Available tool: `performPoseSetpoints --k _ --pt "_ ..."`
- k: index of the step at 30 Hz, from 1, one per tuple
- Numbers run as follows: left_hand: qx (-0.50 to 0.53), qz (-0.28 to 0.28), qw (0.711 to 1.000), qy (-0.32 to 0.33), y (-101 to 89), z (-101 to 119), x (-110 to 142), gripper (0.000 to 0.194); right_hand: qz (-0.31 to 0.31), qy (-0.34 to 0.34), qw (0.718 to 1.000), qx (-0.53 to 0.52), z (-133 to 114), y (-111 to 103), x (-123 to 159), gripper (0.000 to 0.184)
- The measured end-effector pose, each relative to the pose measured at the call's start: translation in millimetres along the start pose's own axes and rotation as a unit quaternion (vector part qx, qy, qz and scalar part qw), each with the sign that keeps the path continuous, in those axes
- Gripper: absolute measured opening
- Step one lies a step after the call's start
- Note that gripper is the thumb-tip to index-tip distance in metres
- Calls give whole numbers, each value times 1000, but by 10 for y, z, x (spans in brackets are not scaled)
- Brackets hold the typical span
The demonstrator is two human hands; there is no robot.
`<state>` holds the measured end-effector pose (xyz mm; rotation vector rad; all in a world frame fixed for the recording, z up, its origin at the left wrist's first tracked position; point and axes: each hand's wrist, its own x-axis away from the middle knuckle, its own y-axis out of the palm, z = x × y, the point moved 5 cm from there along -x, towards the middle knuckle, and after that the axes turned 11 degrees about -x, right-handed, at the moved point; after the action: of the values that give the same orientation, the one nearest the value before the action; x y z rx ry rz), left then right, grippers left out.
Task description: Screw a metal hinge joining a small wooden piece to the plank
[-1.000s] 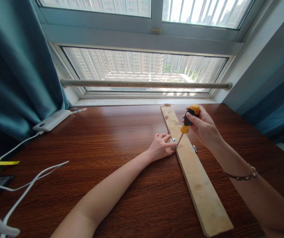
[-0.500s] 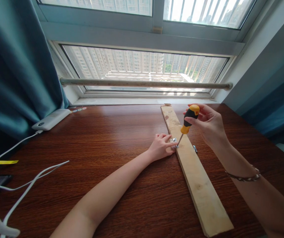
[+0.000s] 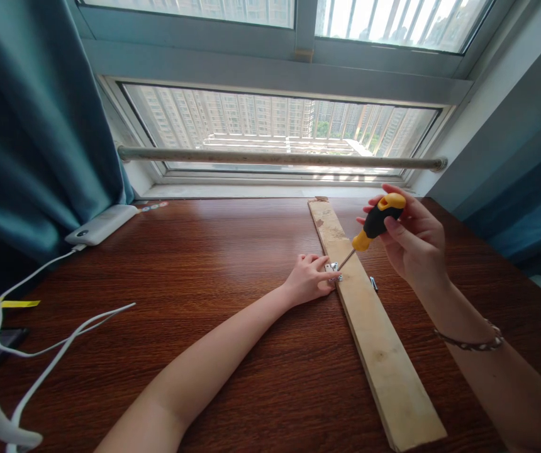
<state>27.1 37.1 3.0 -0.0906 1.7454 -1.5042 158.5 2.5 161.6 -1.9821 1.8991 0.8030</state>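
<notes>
Silver metal hinge-like bracket [image 3: 332, 268] sits on pale wooden plank's [image 3: 380, 352] left edge, under left fingertips [image 3: 334, 275]; right fingers grip tilted yellow-black screwdriver [image 3: 377, 221], tip beside bracket.

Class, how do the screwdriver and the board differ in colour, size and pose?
The screwdriver is yellow and black; the board is pale wood.
The board is much longer than the screwdriver.
The screwdriver slants in the right hand; the board lies flat on the table.
Both are longer than wide.
</notes>
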Motion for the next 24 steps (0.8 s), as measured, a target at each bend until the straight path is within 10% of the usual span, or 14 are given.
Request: performPoseSetpoints --k 16,24 --pt "64 -42 997 -31 -73 -38 -27 63 129 -56 990 7 -273 -393 151 28" --pt "115 -24 991 -66 -76 -77 -27 69 111 109 948 278 -27 -896 455 23"
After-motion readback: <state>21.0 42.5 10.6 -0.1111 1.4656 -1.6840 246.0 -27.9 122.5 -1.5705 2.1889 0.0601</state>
